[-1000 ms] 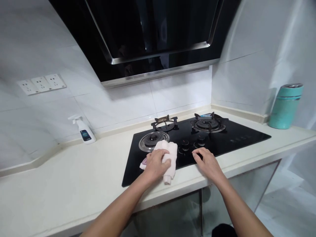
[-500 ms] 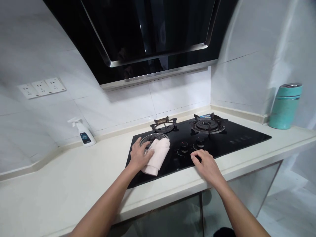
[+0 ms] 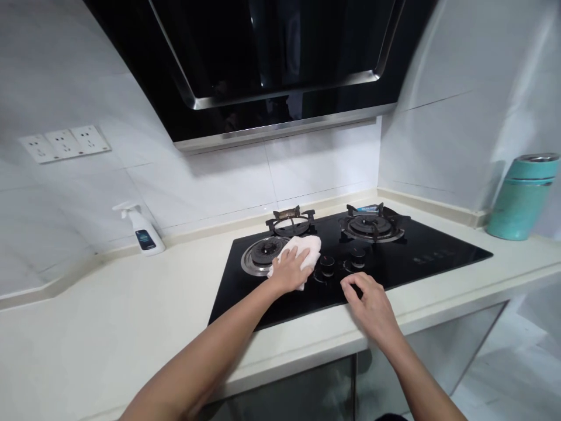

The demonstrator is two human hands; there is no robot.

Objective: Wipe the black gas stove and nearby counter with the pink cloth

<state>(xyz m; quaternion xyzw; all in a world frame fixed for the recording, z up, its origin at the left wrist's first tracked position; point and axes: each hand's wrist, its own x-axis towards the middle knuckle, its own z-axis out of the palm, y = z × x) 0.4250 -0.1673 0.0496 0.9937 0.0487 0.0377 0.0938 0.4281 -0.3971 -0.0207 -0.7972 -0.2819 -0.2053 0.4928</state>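
white cloth (image 3: pixel 309 248) lies at 4 o'clock from the left burner (image 3: pixel 265 255) on the black glass hob (image 3: pixel 438 257), held under the left hand (image 3: pixel 289 270), fingers spread. the right hand (image 3: pixel 366 304) rests empty, fingers loosely curled, near the knobs (image 3: pixel 327 266); neither hand is at the right burner (image 3: pixel 371 228).

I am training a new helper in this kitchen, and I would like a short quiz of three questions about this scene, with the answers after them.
1. True or false: the left hand presses a white cloth onto the black glass hob.
2. What stands at the right end of the counter? A) a spray bottle B) a teal canister C) a rice cooker
3. Fill in the missing word: the right hand is nearest to the control ____ on the hob.

Key: 1 true; 2 B; 3 knobs
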